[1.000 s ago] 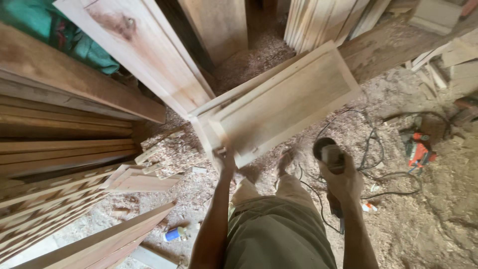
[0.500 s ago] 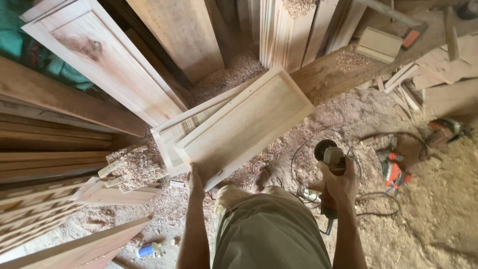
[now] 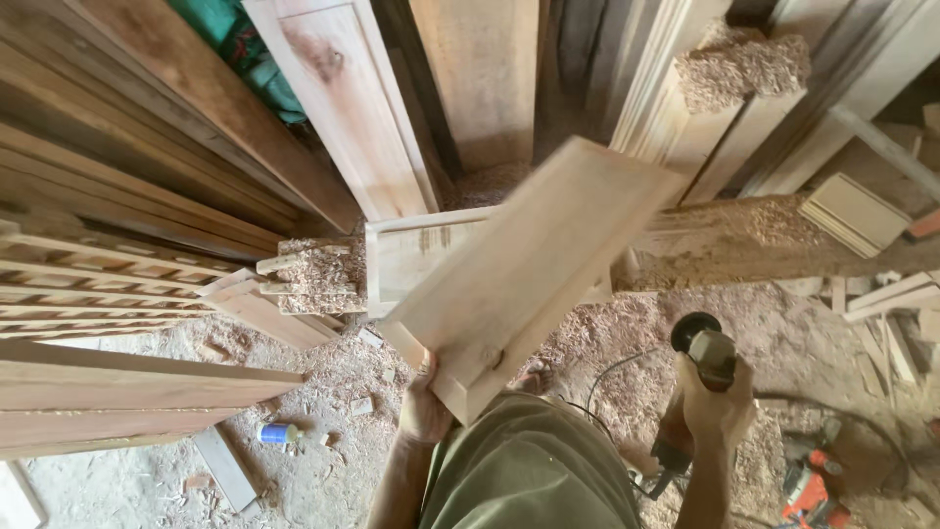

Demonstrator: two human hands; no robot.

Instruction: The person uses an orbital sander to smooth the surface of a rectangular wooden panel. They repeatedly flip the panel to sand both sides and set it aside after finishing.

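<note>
View from above, left to right. Stacked timber boards [image 3: 117, 245] and a small blue-capped bottle [image 3: 278, 432] lie on the sawdust-strewn floor [image 3: 323, 470]. The left hand [image 3: 423, 411] is closed around the lower edge of a wooden panel [image 3: 529, 264], which is tilted up and blurred, over a framed panel [image 3: 411, 260] below. The right hand [image 3: 715, 411] is wrapped around an angle grinder [image 3: 700, 343], held apart to the panel's right. Judged step: repositioning the panel; next, it needs steadying before the grinder meets it.
</note>
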